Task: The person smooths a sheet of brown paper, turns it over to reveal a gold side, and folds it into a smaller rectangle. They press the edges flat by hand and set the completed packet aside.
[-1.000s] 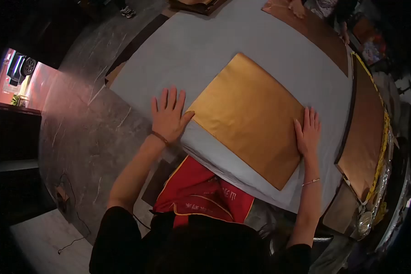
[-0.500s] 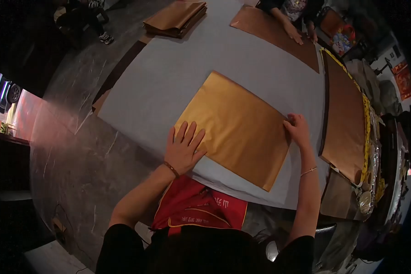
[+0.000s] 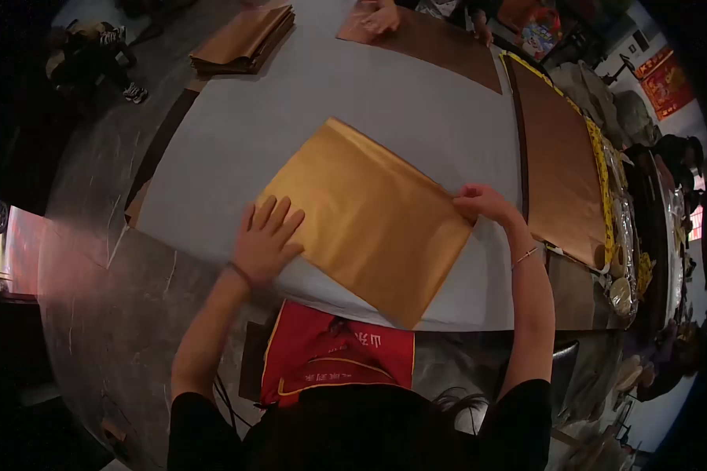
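A golden-brown sheet (image 3: 373, 224), which looks folded, lies at a slant on the grey-covered table (image 3: 306, 86). My left hand (image 3: 267, 237) rests flat with spread fingers on its left corner. At the sheet's right corner my right hand (image 3: 483, 202) pinches the edge between thumb and fingers. The far edge of the sheet shows a narrow fold line. Below the table edge hangs the red apron (image 3: 342, 349) that I wear.
A stack of brown sheets (image 3: 243, 39) lies at the far left. Another brown sheet (image 3: 440, 49) is at the far side under a co-worker's hand (image 3: 382, 19). A brown panel with yellow edging (image 3: 562, 157) stands at the right.
The view has shifted, so the table contents appear further left. My right hand still holds the sheet's right corner, its fingers more closed. The co-worker's hand has moved left over the far sheet.
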Demonstrator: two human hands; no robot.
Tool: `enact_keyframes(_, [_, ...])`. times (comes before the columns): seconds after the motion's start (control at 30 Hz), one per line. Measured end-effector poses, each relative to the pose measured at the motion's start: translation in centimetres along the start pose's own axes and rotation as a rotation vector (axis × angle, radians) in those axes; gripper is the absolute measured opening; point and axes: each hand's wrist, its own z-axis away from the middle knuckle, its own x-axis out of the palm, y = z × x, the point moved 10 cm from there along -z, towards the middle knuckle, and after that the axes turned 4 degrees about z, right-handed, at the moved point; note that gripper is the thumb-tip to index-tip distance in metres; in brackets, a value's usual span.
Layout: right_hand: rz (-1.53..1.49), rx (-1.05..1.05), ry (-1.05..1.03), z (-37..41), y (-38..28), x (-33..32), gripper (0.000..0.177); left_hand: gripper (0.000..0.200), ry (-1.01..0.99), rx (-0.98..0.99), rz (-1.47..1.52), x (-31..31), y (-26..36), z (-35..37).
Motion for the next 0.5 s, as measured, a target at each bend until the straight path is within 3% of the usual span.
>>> enact_keyframes(0.17, [-0.009,-0.049,0.058,3.3,1.2,3.0,0.013,0.064,0.008,0.014,-0.060,-1.5,-0.8,-0.9])
enact_keyframes(0.27, [-0.120,-0.025,0.148,5.6,2.9,4.9,0.023,0.077,-0.103,0.254,0.277,-2.1,6.5,1.1])
enact_keyframes(0.33, [-0.205,-0.027,0.185,6.8,3.9,6.2,0.032,0.078,-0.168,0.445,0.332,-0.2,11.4,4.1])
enact_keyframes(0.4, [-0.251,-0.036,0.104,7.8,3.9,7.8,0.043,0.062,-0.079,0.484,0.299,0.8,14.5,6.6])
enact_keyframes(0.5, [-0.385,-0.009,0.054,9.9,3.1,9.5,0.041,0.049,0.069,0.419,0.324,2.4,16.0,8.8])
